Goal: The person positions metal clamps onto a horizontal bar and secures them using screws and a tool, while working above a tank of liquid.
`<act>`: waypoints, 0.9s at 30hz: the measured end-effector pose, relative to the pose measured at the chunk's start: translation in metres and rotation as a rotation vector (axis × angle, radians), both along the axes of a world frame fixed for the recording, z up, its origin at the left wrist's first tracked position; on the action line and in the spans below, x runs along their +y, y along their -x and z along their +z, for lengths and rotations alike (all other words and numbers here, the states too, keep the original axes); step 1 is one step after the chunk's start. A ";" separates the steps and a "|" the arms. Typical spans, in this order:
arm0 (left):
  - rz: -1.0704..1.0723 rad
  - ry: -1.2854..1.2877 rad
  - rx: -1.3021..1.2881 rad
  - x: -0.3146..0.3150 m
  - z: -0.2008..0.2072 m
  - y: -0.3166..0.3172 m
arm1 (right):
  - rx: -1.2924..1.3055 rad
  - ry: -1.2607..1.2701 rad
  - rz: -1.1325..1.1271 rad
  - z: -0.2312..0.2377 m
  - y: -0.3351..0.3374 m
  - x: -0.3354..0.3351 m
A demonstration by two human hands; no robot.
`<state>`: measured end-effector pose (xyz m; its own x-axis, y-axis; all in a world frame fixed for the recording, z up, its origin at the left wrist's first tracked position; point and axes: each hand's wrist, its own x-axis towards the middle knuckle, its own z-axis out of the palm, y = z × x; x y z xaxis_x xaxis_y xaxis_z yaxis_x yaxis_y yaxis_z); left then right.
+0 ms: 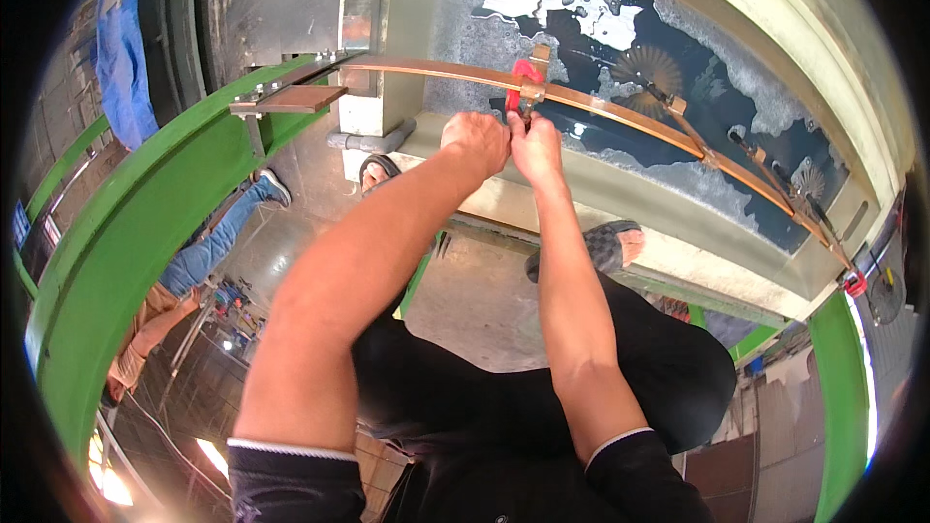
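A red C-clamp (524, 77) grips a long copper bar (601, 108) that spans a tank of dark, foamy liquid. A metal bracket (542, 56) is caught at the clamp, its lower part hidden. My right hand (538, 147) is closed at the clamp's lower end, thumb upward against the screw. Right beside it, my left hand (476, 143) forms a fist just below the bar; whatever it holds is hidden by the fingers. Both hands are nearly touching, over the tank's near edge.
Fan-shaped ribbed pieces (647, 68) hang from the bar into the liquid (581, 48). Another red clamp (853, 283) sits at the bar's right end. A green beam (145, 223) curves at left. Sandalled feet (620, 244) rest by the tank's pale wall (697, 266). Another person (208, 242) is at lower left.
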<state>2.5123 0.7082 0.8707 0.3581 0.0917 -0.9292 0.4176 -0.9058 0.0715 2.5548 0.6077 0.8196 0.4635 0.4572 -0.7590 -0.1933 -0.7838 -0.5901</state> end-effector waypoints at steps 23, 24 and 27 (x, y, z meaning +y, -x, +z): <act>0.089 0.272 -0.263 0.045 -0.052 0.051 | 0.499 -0.059 0.073 -0.020 -0.045 -0.019; 0.133 0.340 -0.403 0.045 -0.064 0.051 | 0.489 -0.051 0.071 -0.022 -0.043 -0.019; 0.163 0.435 -0.428 0.044 -0.086 0.046 | 0.394 -0.077 0.036 -0.011 -0.039 -0.018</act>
